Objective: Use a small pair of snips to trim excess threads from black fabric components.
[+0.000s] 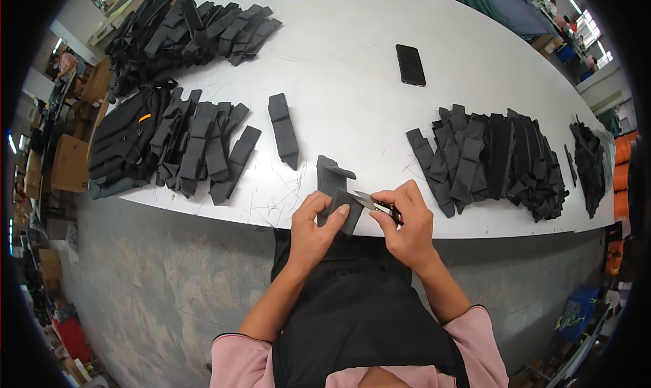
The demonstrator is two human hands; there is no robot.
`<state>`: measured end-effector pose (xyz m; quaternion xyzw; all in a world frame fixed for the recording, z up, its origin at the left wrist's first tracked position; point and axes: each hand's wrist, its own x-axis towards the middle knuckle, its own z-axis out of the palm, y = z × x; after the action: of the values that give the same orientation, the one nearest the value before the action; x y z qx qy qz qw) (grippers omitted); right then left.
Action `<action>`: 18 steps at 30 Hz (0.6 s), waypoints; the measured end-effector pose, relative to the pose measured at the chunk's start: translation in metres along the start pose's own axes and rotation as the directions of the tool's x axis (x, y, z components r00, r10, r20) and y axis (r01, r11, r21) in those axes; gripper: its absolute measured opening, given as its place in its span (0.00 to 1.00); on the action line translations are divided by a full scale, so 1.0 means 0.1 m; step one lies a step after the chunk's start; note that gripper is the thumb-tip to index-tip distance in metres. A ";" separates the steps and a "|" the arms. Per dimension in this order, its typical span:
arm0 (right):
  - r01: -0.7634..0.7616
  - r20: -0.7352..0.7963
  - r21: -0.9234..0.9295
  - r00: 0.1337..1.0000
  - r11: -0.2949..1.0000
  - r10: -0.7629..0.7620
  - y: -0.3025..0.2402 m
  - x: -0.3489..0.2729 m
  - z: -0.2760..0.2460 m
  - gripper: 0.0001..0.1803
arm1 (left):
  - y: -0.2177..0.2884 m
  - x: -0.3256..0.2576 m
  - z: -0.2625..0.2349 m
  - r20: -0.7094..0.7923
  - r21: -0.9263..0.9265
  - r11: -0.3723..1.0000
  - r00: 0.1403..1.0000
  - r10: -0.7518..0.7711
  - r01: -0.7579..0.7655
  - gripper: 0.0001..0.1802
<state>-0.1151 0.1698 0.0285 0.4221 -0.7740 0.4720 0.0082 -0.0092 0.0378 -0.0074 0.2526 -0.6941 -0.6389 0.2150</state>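
At the table's front edge, my left hand (315, 229) pinches a dark grey fabric strap piece (332, 178), its thumb pressed on a folded part. Close by on the right, my right hand (407, 225) grips small thread snips (380, 206), their pointed metal blades touching or nearly touching the fabric's edge. A single similar fabric piece (283, 130) lies flat beyond my left hand. To the right spreads a pile of dark fabric pieces (468, 151); another pile (210, 144) is at the left.
A black backpack (132, 137) lies at the white table's (339, 69) left edge. Behind it is a large heap of fabric pieces (196, 32). A black phone (410, 65) rests farther back. Dark scraps (588, 164) sit at the far right. Loose threads litter the tabletop.
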 end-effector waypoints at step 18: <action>0.182 0.010 -0.179 0.983 0.967 -0.184 0.03 0.03 -0.01 0.13 | 0.01 0.01 0.04 0.085 -0.193 0.962 0.980 -0.181 0.194 0.11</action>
<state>-0.1190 0.1691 0.0283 0.4875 -0.7709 0.3994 0.0923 -0.0121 0.0404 -0.0071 0.2730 -0.6061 -0.7310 0.1545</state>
